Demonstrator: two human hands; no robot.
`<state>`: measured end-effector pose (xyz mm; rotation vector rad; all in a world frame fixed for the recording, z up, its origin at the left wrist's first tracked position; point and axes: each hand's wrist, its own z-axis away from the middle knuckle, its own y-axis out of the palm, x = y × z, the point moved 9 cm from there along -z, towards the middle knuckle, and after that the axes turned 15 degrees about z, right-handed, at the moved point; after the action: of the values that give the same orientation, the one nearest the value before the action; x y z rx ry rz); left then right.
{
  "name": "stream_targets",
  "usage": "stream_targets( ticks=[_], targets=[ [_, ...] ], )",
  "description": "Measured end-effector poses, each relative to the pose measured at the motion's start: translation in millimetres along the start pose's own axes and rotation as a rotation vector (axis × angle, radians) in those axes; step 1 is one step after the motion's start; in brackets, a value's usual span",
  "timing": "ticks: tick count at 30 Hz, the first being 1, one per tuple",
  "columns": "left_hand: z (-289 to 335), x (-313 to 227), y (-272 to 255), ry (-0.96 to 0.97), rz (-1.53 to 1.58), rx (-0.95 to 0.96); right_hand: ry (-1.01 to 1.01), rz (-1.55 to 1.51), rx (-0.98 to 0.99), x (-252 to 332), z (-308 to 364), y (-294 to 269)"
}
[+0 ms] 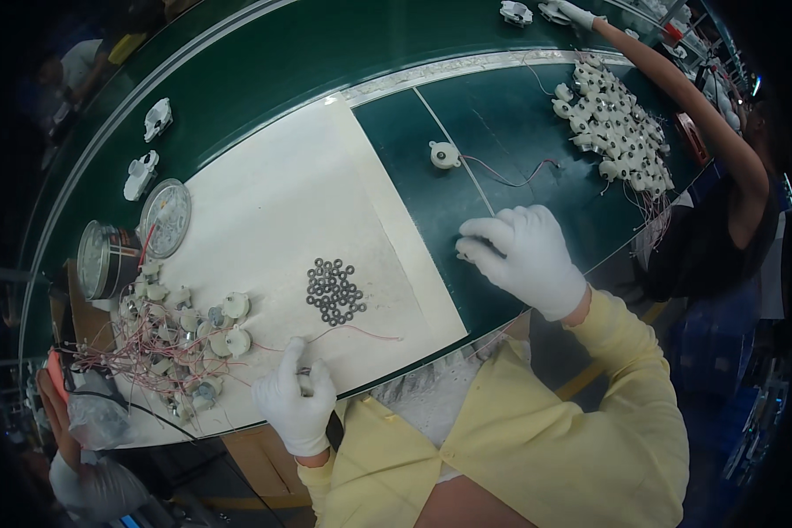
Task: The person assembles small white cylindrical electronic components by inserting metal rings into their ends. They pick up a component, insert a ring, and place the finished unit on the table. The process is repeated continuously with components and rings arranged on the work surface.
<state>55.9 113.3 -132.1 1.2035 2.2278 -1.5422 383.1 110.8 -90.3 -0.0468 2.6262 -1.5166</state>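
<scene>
Left hand: white-gloved (296, 403), at the near edge of the white sheet (255, 202); thumb and fingers pinched on a small greyish piece (305, 381), mostly hidden by the glove, perhaps one of the wired units.
Loose wire: a thin pinkish lead (361, 329) lies on the sheet, running from beside the left fingertips toward the right.
Right hand: white-gloved (537, 264), over the green tabletop (502, 304) just beyond the sheet's right edge; thumb and fingers together on a small pale part (464, 255), only its edge showing.
Rings: a cluster of small dark rings (334, 290) on the sheet, between the two hands and farther from the body.
Left heap: white round wired units (236, 305), leads tangled, on the sheet's left side near the left hand.
Single unit: one white round unit (445, 156) on the green surface beyond the right hand, its lead trailing right.
Right heap: many white units with dark centres (616, 123), packed close at far right.
Tub: cylindrical container (125, 264) behind the left heap.
Far side: two white housings (157, 120) at upper left; at upper right a co-worker's gloved hand (576, 13).
</scene>
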Motion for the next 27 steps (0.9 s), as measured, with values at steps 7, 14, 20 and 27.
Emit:
stream_targets(
  ticks=[7, 14, 20, 27],
  targets=[
    [1, 0, -2, 0.005, -0.008, -0.013, 0.172, -0.034, -0.024, -47, -10, 14],
    [0, -1, -2, -0.002, -0.008, 0.002, -0.061, 0.034, -0.027, 6, 12, -1],
    [-4, -5, -3, 0.006, 0.022, -0.006, 0.056, 0.104, 0.011, -28, -9, 14],
    [13, 29, -13, -0.489, 0.545, -0.088, 0.07, -0.08, -0.128, -23, -20, -26]
  ],
)
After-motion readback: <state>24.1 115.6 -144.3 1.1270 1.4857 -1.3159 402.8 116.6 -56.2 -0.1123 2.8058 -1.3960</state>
